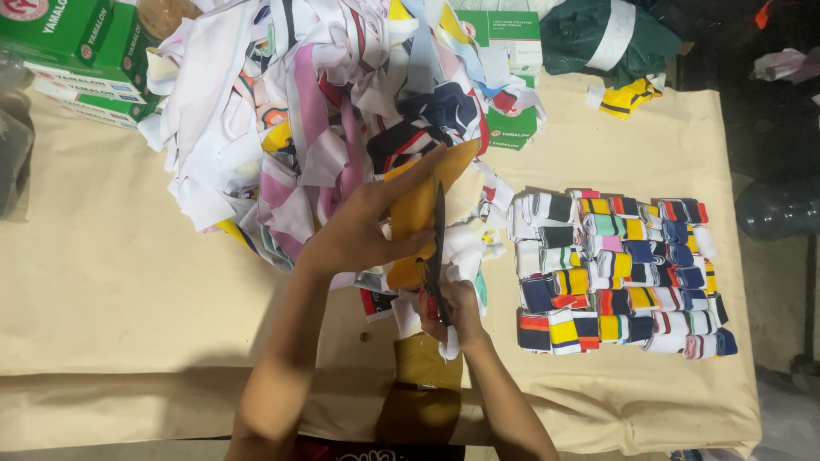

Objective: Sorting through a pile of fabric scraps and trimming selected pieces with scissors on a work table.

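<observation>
Scissors point(437, 248) are cutting through the yellow fabric piece point(418, 213), just in front of the scrap heap point(325, 102); your right hand point(453, 312) is gripping their handles while your left hand point(363, 230) is pinching the fabric taut. Judging by this, you should be keeping the blades on their line.

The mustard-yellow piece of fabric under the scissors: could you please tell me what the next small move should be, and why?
Probably close the dark scissors and advance the cut: the right hand grips their handles, the blades lie up along the mustard-yellow piece of fabric, and the left hand holds it spread flat. The cloth still looks in one piece.
</observation>
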